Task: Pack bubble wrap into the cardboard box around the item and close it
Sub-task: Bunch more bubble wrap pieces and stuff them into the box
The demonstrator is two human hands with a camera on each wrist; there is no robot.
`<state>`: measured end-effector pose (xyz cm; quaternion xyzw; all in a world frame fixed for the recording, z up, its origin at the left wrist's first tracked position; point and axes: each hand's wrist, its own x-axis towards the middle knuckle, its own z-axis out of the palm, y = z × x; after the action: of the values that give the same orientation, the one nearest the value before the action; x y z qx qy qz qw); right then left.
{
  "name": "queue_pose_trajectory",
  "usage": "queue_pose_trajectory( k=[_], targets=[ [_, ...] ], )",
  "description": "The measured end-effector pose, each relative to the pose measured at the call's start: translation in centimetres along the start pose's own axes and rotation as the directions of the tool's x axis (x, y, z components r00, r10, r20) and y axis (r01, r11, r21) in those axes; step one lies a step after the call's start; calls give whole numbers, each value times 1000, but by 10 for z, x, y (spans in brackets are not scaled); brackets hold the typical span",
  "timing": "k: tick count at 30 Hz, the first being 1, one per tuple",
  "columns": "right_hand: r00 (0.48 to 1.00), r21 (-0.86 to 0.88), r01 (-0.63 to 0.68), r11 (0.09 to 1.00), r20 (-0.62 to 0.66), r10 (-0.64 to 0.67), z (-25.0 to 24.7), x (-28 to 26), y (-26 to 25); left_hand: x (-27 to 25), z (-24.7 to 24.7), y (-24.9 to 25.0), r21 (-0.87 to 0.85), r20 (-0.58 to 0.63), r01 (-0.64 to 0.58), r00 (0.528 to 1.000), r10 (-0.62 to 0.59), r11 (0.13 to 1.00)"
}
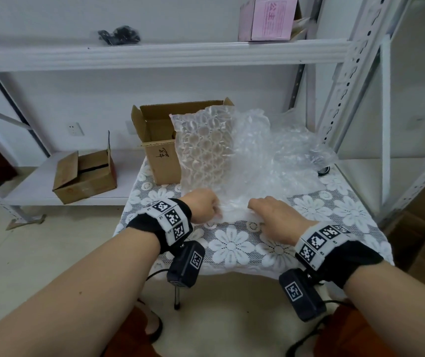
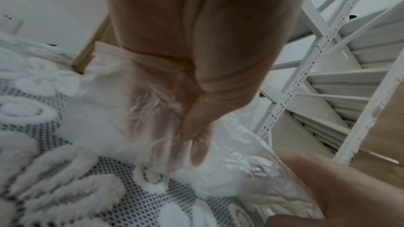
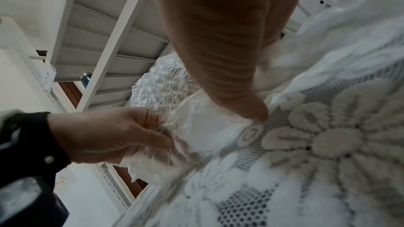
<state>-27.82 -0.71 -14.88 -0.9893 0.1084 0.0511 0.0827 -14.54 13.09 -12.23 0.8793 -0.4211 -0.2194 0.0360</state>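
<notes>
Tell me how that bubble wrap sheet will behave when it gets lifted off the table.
The bubble wrap will probably flop and sag: it already crumples where the left hand pinches its edge. It looks light, thin clear film full of air. The glossy film may slip under the right hand.

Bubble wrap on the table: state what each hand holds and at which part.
Both hold the bubble wrap at its near edge: the left hand pinches the left end, the right hand grips the right end against the tablecloth.
</notes>
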Motion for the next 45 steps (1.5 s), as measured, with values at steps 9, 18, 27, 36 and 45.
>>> queue_pose_trajectory(
  k=[9, 18, 27, 36, 45],
  targets=[
    [989, 214, -103, 971, 125, 78, -15, 8, 6, -3, -7, -17, -143, 9, 71, 997, -70, 987],
    [960, 662, -278, 696, 169, 223, -22, 11, 25, -10, 1, -45, -570, -74, 74, 987, -141, 819],
    [937, 710, -333, 620, 173, 305, -14, 22, 18, -3, 9, -51, -547, -147, 107, 964, -221, 830],
    [922, 625, -362, 692, 133, 363, 1, 29, 21, -3, 8, -28, -85, -532, -52, 847, -1, 995],
    [919, 571, -372, 732, 113, 379, 2, 30, 20, -6, 0, 12, 38, -465, -229, 857, 220, 973]
  ],
)
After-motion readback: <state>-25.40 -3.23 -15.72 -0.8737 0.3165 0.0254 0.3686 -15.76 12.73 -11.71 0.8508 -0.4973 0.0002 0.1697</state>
